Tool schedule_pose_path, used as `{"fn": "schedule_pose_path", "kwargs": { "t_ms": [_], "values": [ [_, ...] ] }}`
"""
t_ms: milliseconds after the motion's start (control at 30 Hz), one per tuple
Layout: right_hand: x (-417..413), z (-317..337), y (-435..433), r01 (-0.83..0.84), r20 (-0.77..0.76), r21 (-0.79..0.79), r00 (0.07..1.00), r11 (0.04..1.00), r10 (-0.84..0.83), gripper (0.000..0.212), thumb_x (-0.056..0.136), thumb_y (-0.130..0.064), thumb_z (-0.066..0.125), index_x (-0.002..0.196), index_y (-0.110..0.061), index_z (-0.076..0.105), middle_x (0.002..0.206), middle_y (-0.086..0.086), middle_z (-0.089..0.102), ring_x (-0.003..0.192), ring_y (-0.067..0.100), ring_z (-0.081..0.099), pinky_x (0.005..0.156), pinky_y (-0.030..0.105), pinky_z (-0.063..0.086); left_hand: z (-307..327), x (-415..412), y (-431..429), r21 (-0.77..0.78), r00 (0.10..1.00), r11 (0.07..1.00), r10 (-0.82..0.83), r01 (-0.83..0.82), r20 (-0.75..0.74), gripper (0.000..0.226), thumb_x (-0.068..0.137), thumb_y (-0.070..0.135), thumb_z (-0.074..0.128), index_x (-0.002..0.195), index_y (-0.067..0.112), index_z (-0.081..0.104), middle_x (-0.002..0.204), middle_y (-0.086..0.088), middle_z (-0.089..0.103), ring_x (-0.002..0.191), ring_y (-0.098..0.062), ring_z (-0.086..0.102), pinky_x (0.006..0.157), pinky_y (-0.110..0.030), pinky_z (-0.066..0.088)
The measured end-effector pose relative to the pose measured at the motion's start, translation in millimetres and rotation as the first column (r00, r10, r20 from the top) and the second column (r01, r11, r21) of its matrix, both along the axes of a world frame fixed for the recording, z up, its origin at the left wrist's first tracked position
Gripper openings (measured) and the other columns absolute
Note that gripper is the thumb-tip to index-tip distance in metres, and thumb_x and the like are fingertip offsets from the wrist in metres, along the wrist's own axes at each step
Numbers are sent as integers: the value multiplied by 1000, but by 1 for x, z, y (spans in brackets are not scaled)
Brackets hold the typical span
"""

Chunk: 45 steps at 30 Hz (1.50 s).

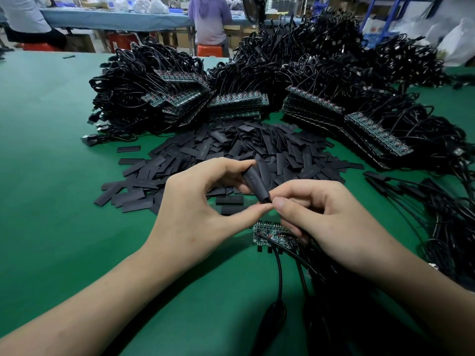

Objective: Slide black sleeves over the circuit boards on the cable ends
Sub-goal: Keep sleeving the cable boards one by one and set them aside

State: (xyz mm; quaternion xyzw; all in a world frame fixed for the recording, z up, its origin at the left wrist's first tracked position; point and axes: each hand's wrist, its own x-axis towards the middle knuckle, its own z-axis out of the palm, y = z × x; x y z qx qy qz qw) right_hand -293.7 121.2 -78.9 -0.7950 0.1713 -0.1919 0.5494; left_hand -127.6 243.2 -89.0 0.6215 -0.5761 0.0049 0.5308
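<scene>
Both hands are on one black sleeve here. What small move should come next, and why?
Probably open the lower end of the sleeve and bring it down to the circuit boards. The left hand and right hand both pinch it, it covers no board yet, and the boards sit bare just below, under the right hand.

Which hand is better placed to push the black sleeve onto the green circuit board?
Probably left. The left hand pinches the black tubular plastic sleeve, whose lower end points toward the green circuit board. The right hand curls its fingers round that board's thin black cables, steadying them.
</scene>
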Motion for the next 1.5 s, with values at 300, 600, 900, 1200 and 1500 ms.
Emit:
{"fn": "schedule_pose_path", "kwargs": {
  "t_ms": [300,600,900,1200,1500],
  "values": [
    [0,0,-2,16,-64,41,998,999,-14,20,89,-40,60,85,-31,78,57,4,46,55,23,38,57,38,30,-1,16,0,41,892,998,-59,46,447,33,91,27,77,123,19,73,119,2,67,109,-13,65,92,-33,54],
    [-3,3,-1,-88,-38,112,995,990,93,29,78,-55,69,90,-30,76,82,36,61,60,25,36,54,48,32,2,16,3,104,949,992,-101,73,297,33,86,30,73,117,19,76,92,10,63,84,3,59,80,-9,40],
    [-5,-3,-6,-123,4,138,992,983,123,24,83,-50,66,88,-29,76,69,10,53,59,18,36,55,34,35,3,9,4,86,978,987,-145,133,150,24,88,23,74,110,14,79,89,5,68,83,-5,65,76,-11,43],
    [-4,0,-4,-109,-40,147,992,983,116,12,89,-35,66,80,-29,71,58,-6,49,54,10,36,52,17,34,2,6,2,103,972,986,-150,133,182,25,88,28,72,110,19,78,92,5,67,86,-10,66,79,-17,50],
    [-1,1,-2,-45,4,108,999,993,45,15,92,-31,59,88,-28,73,54,-5,54,48,7,43,54,14,39,4,1,1,-24,983,990,142,-140,114,40,77,35,83,113,17,74,93,4,64,87,-11,64,81,-15,48]
  ]
}}
